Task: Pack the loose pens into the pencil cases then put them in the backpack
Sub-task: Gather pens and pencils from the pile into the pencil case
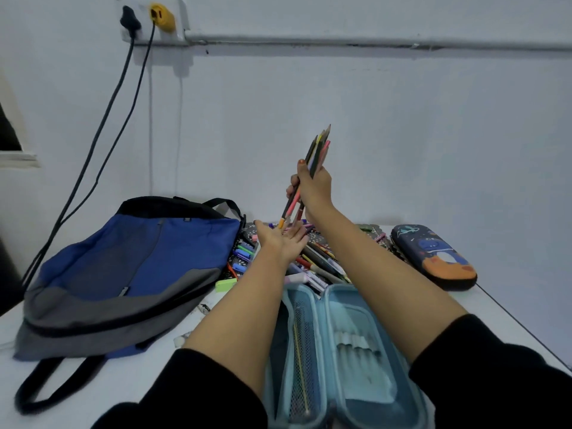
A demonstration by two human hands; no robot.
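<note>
Coloured pencils [320, 147] stand bunched in the right grip [314, 188], which curls tight round them above the pen pile [322, 264]. The left grip [283, 241] spreads flat beneath, holding nothing and hiding some pens. The forearms cover part of the open blue pencil case [356, 351].

Blue-and-grey fabric backpack [133, 267] flat on white table [130, 385], left side. Open light-blue zip pencil case [349, 351] at near edge, centre. Pile of loose pens and pencils [318, 264] behind it, right of backpack. Dark cartoon-print hard pencil case [433, 255] right of pile. Small green eraser [226, 284] between backpack and pile. Bundle of coloured pencils [318, 150] above pile.
</note>
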